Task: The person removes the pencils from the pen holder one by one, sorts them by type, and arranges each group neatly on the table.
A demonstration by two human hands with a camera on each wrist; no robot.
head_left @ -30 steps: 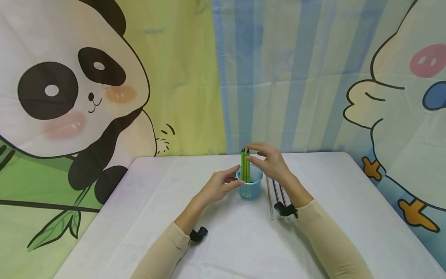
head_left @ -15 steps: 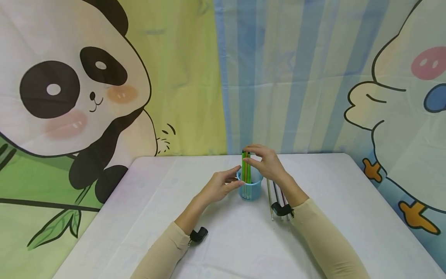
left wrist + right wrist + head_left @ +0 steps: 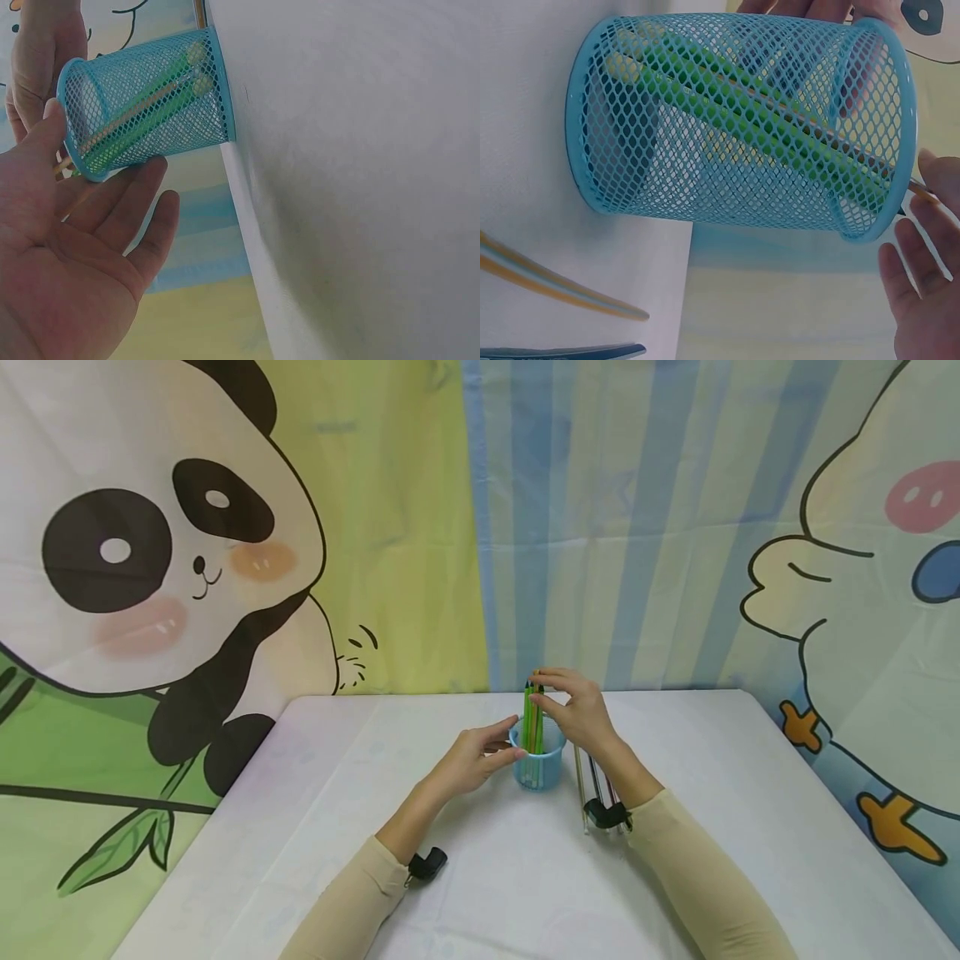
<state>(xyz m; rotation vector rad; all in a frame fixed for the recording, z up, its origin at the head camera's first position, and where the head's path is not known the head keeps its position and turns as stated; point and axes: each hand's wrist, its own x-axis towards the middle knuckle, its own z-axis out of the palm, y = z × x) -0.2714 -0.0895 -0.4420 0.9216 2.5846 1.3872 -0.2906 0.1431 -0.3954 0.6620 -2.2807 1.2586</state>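
Note:
A blue mesh pencil cup (image 3: 551, 772) stands upright on the table. My left hand (image 3: 467, 763) holds its left side, thumb at the rim (image 3: 66, 112) and fingers against the mesh. Inside lean two green pencils (image 3: 528, 718), dark tips up, with a thin golden-brown pencil (image 3: 921, 189) between them. My right hand (image 3: 581, 708) is above the rim, pinching the golden-brown pencil's upper end between thumb and fingers. In the right wrist view the pencils slant through the cup, their pale ends at its base.
Right of the cup, under my right forearm, lie several slim pencil-like sticks: a golden one (image 3: 581, 789), a dark blue one (image 3: 596, 777) and a reddish one partly hidden. The white table (image 3: 300, 860) ends at a printed cloth backdrop (image 3: 405, 568).
My right hand shifts slightly left and down, then back a little right. The pencils' tops lean slightly further right. My left hand stays in place on the cup.

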